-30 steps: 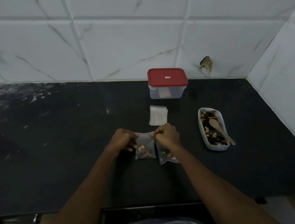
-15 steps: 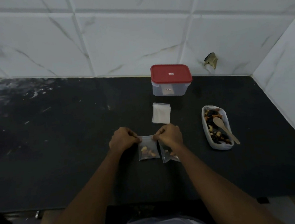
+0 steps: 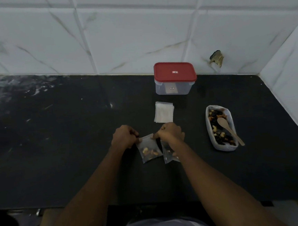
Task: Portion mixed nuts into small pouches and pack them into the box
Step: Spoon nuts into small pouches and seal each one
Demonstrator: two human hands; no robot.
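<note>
Over the counter [image 3: 56, 139], both hands [image 3: 124, 139] [image 3: 170, 133] pinch a pouch [image 3: 148, 149].

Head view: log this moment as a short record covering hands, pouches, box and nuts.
left hand: pinches top left corner of held pouch
right hand: pinches its top right corner
second pouch: holds nuts, partly hidden by right wrist
box: red lid on, by the wall
empty pouches: stacked before box
nut tray: at right, wooden spoon resting in it
</note>
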